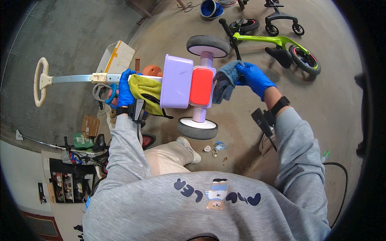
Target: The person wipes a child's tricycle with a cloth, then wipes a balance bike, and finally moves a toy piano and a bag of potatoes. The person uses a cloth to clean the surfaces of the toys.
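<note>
A child's ride-on tricycle with a purple plastic bin [177,82], a red rear panel [202,86] and two grey-tyred wheels [197,128] is held up before me. My left hand [125,90], in a blue glove, grips its metal push bar [71,79] beside a yellow-green cloth [147,90]. The bar ends in a cream ring handle [42,82]. In my gloved right hand [253,78] is a blue-grey cloth [226,79], bunched close to the red panel; whether it touches the panel is unclear.
A green balance bike [271,39] lies on the concrete floor at the upper right, near a black wheeled frame [280,16]. A blue-lined bucket [209,9] stands at the top. Behind the push bar is a white bin [117,57]. Small items [218,146] lie near my foot; a black hose [343,186] curves at right.
</note>
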